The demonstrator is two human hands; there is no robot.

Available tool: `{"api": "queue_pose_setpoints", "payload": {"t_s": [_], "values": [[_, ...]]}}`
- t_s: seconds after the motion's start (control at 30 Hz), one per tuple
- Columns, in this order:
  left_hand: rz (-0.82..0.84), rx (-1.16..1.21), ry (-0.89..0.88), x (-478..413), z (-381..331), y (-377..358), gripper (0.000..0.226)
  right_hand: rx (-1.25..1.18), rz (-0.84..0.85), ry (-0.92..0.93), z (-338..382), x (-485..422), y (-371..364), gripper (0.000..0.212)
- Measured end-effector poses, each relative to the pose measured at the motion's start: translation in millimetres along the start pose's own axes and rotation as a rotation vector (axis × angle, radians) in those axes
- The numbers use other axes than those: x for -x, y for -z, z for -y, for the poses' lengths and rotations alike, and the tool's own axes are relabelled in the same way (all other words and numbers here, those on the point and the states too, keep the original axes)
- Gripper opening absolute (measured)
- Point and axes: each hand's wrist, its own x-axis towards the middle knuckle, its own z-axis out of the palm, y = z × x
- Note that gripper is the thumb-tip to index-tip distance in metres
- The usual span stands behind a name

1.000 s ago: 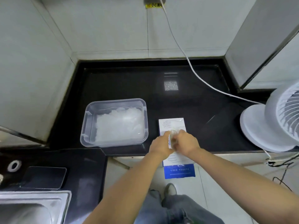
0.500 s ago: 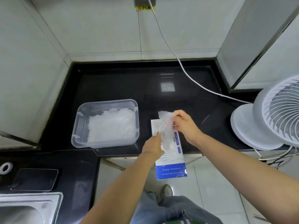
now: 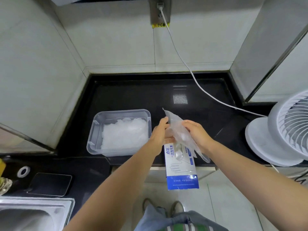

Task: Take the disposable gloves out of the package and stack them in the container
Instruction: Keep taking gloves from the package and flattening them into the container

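A thin, clear plastic glove [image 3: 177, 130], crinkled and see-through, is stretched between both hands above the glossy black stone counter [image 3: 133, 95]. The left hand [image 3: 159, 134] pinches its edge with the fingers [image 3: 164, 121] pressed together at one side. The right hand [image 3: 197, 133] grips the opposite side with curled fingers [image 3: 187, 122], and the glove's loose end trails down beneath its wrist. Directly under the fingers lies the flat white-and-blue printed package [image 3: 180, 169], its near half hanging over the counter's front edge. Left of the fingers sits the container [image 3: 121, 111], a rounded rectangular tub of translucent plastic holding a frosty white pile of gloves [image 3: 125, 134]. Right of the fingers stands a white fan [image 3: 283, 130], its cable [image 3: 183, 64] running up the pale tiled wall to a socket [image 3: 160, 12]. A steel sink [image 3: 33, 214] lies near left.
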Motion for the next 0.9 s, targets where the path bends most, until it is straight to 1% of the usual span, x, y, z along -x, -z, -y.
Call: {"api": "queue_pose_setpoints", "payload": {"t_s": [0.07, 0.13, 0.17, 0.23, 0.27, 0.3, 0.4, 0.43, 0.47, 0.53, 0.6, 0.67, 0.73, 0.83, 0.9], "values": [[-0.003, -0.124, 0.005, -1, -6, 5, 0.028, 0.028, 0.02, 0.006, 3, -2, -5, 0.026], [-0.033, -0.088, -0.02, -3, -10, 12, 0.012, 0.08, 0.038, -0.017, 4, -4, -11, 0.028], [-0.061, -0.048, -0.034, -4, -10, 14, 0.008, 0.083, 0.075, -0.048, 4, -4, -12, 0.03], [-0.198, -0.104, -0.059, -6, -12, 22, 0.008, 0.04, 0.128, -0.118, 5, -4, -15, 0.036], [-0.278, -0.151, -0.103, -7, -11, 29, 0.011, -0.004, 0.139, -0.144, 4, -9, -17, 0.041], [-0.332, -0.168, -0.163, -10, -11, 35, 0.013, -0.053, 0.15, -0.158, 6, -10, -20, 0.047], [-0.419, -0.301, -0.297, -9, -12, 57, 0.013, -0.14, 0.141, -0.169, 5, -25, -23, 0.084], [-0.438, -0.35, -0.323, -9, -12, 64, 0.012, -0.157, 0.173, -0.15, 8, -25, -24, 0.089], [-0.45, -0.393, -0.336, -9, -13, 72, 0.011, -0.177, 0.222, -0.116, 9, -27, -27, 0.088], [-0.456, -0.457, -0.347, -6, -14, 86, 0.011, -0.137, 0.248, -0.058, 16, -25, -36, 0.079], [-0.454, -0.5, -0.359, -4, -14, 97, 0.015, 0.011, 0.254, -0.012, 19, -28, -47, 0.062], [-0.469, -0.539, -0.367, -4, -12, 110, 0.018, 0.219, 0.255, -0.001, 20, -32, -60, 0.05], [-0.476, -0.541, -0.35, -3, -11, 124, 0.021, 0.326, 0.237, 0.01, 18, -40, -71, 0.034], [-0.489, -0.552, -0.391, -2, -9, 148, 0.028, 0.315, 0.136, 0.021, 22, -47, -86, 0.008], [-0.52, -0.581, -0.392, 0, -6, 163, 0.03, 0.256, 0.068, -0.003, 26, -55, -94, 0.01]]}}
